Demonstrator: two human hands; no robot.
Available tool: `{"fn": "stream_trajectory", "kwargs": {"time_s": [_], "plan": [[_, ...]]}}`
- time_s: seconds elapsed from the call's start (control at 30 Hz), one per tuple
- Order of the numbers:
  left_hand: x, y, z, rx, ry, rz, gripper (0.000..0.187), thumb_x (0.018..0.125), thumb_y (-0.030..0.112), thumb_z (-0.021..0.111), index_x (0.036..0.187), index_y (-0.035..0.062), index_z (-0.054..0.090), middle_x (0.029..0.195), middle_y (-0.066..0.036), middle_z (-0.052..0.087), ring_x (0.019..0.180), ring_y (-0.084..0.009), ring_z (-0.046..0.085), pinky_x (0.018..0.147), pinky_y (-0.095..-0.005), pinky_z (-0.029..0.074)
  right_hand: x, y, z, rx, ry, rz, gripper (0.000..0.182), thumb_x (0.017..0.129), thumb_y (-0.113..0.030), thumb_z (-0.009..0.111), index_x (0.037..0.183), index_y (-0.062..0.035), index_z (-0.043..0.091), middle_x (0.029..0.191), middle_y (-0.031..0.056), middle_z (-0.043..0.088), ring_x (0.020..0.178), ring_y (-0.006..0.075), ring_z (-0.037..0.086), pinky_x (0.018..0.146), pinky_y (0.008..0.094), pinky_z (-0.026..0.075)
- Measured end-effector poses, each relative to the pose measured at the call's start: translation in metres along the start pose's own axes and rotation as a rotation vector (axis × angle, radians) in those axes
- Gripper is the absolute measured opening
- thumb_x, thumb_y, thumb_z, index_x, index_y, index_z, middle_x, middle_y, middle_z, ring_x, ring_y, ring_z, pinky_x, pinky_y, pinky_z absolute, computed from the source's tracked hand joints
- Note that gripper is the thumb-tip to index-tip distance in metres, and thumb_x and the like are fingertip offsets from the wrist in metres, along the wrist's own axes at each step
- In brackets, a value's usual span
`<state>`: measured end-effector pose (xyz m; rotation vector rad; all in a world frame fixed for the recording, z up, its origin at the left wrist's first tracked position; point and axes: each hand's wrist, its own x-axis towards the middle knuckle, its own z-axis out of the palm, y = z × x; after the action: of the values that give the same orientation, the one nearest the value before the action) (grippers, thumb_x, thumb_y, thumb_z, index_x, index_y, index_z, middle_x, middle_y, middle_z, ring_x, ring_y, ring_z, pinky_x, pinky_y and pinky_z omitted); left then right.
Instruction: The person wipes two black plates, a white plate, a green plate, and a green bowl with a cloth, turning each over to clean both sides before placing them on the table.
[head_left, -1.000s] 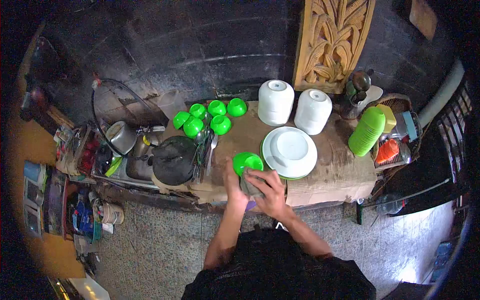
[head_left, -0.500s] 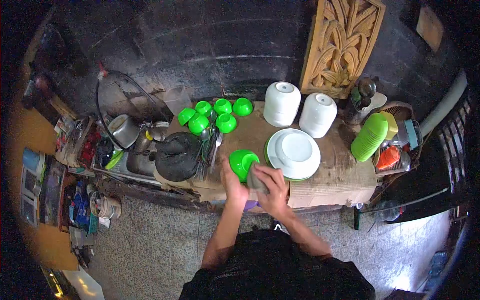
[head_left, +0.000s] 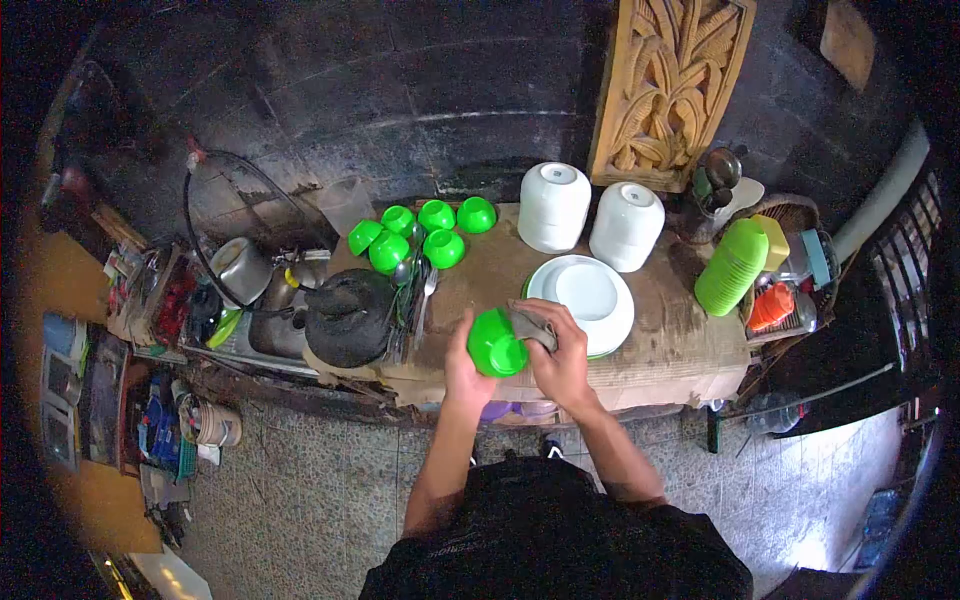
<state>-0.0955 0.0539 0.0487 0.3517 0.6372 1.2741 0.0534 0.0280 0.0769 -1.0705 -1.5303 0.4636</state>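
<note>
A green bowl [head_left: 492, 346] is held over the front of the cardboard-covered counter [head_left: 470, 290]. My left hand [head_left: 465, 370] grips its left side. Pressed against the bowl's right side is a grey cloth [head_left: 533, 327], which my right hand [head_left: 562, 360] holds. Behind and to the right lie stacked white plates [head_left: 590, 290]. Several small green bowls [head_left: 436, 215] stand upside down at the back left, near spoons and forks [head_left: 428, 290]. Two stacks of white bowls, one left [head_left: 554, 207] and one right [head_left: 627, 228], stand behind the plates.
A dark stone mortar [head_left: 350, 320] sits left of the cutlery, beside a sink [head_left: 272, 335] with a metal pot [head_left: 243, 272]. On the right are a light green stack [head_left: 732, 270] and a basket [head_left: 800, 215] of containers. A carved wooden panel [head_left: 665, 95] leans on the wall.
The green bowl has turned in my left hand, its base now pointing down and right. My right hand has moved the cloth up and right along the bowl's side. The view has shifted slightly.
</note>
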Motion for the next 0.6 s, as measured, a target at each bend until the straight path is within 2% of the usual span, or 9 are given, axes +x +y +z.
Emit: {"fn": "stream_trajectory", "kwargs": {"time_s": [0.03, 0.13, 0.27, 0.37, 0.43, 0.47, 0.53, 0.57, 0.6], "plan": [[0.001, 0.001, 0.002, -0.248, -0.027, -0.125, 0.039, 0.108, 0.041, 0.05, 0.108, 0.0067, 0.068, 0.101, -0.009, 0.072, 0.097, -0.0241, 0.07, 0.088, -0.042, 0.057, -0.004, -0.001, 0.004, -0.02, 0.039, -0.011, 0.049, 0.07, 0.008, 0.069, 0.119, -0.0029, 0.071, 0.125, 0.0151, 0.069, 0.113, 0.0355, 0.064, 0.101, 0.0447, 0.05], [0.02, -0.008, -0.019, -0.458, 0.048, -0.241, 0.044, 0.111, 0.041, 0.04, 0.113, 0.0063, 0.067, 0.104, -0.011, 0.073, 0.097, -0.0283, 0.07, 0.092, -0.047, 0.057, -0.022, 0.001, 0.014, -0.126, 0.068, -0.08, 0.052, 0.071, 0.007, 0.072, 0.121, -0.0045, 0.071, 0.127, 0.0137, 0.068, 0.114, 0.034, 0.063, 0.099, 0.0448, 0.051], [0.025, -0.011, -0.036, -0.361, 0.031, -0.276, 0.047, 0.112, 0.041, 0.035, 0.112, 0.0063, 0.066, 0.106, -0.012, 0.073, 0.097, -0.0282, 0.07, 0.092, -0.0459, 0.058, -0.038, 0.001, 0.02, -0.26, -0.011, -0.223, 0.06, 0.067, 0.003, 0.078, 0.126, -0.0081, 0.072, 0.133, 0.0082, 0.065, 0.107, 0.0318, 0.06, 0.093, 0.0424, 0.052], [0.017, -0.015, -0.032, -0.23, 0.103, -0.133, 0.049, 0.111, 0.045, 0.034, 0.111, 0.0071, 0.066, 0.103, -0.012, 0.072, 0.095, -0.0276, 0.07, 0.088, -0.0436, 0.059, -0.041, 0.002, 0.02, -0.304, -0.089, -0.288, 0.062, 0.066, 0.002, 0.076, 0.127, -0.0103, 0.073, 0.137, 0.0062, 0.064, 0.106, 0.0282, 0.059, 0.09, 0.0389, 0.05], [0.006, -0.017, -0.025, -0.188, -0.104, -0.03, 0.053, 0.111, 0.05, 0.034, 0.111, 0.0078, 0.065, 0.097, -0.01, 0.071, 0.093, -0.0268, 0.07, 0.085, -0.0415, 0.059, -0.037, -0.001, 0.02, -0.327, -0.14, -0.322, 0.065, 0.064, 0.001, 0.075, 0.128, -0.0111, 0.072, 0.137, 0.0041, 0.064, 0.104, 0.0278, 0.059, 0.089, 0.0381, 0.051], [0.009, -0.019, -0.029, -0.188, -0.105, -0.03, 0.053, 0.111, 0.05, 0.034, 0.111, 0.0078, 0.065, 0.097, -0.01, 0.071, 0.093, -0.0268, 0.07, 0.085, -0.0415, 0.059, -0.034, -0.001, 0.018, -0.328, -0.138, -0.322, 0.065, 0.064, 0.001, 0.075, 0.128, -0.0111, 0.072, 0.137, 0.0041, 0.064, 0.104, 0.0278, 0.059, 0.089, 0.0381, 0.051], [0.013, -0.02, -0.029, 0.064, -0.01, 0.122, 0.058, 0.11, 0.056, 0.033, 0.114, 0.0073, 0.064, 0.1, -0.009, 0.068, 0.094, -0.0238, 0.069, 0.084, -0.0393, 0.058, -0.026, -0.003, 0.011, -0.351, -0.195, -0.37, 0.066, 0.065, -0.01, 0.078, 0.131, -0.0107, 0.07, 0.139, 0.0054, 0.063, 0.104, 0.0299, 0.057, 0.092, 0.0397, 0.052], [0.013, -0.022, -0.028, 0.066, -0.012, 0.119, 0.058, 0.11, 0.056, 0.033, 0.114, 0.0073, 0.064, 0.1, -0.009, 0.068, 0.094, -0.0238, 0.069, 0.084, -0.0393, 0.058, -0.021, -0.004, 0.008, -0.353, -0.192, -0.367, 0.066, 0.065, -0.01, 0.078, 0.131, -0.0107, 0.07, 0.139, 0.0054, 0.063, 0.104, 0.0299, 0.057, 0.092, 0.0397, 0.052], [0.004, -0.014, -0.006, 0.084, 0.097, 0.153, 0.059, 0.11, 0.058, 0.034, 0.114, 0.0076, 0.064, 0.104, -0.008, 0.067, 0.096, -0.022, 0.068, 0.085, -0.0383, 0.057, -0.017, -0.006, 0.006, -0.333, -0.203, -0.36, 0.064, 0.066, -0.009, 0.077, 0.13, -0.0105, 0.07, 0.138, 0.0056, 0.063, 0.104, 0.0299, 0.058, 0.092, 0.0399, 0.052]]}}
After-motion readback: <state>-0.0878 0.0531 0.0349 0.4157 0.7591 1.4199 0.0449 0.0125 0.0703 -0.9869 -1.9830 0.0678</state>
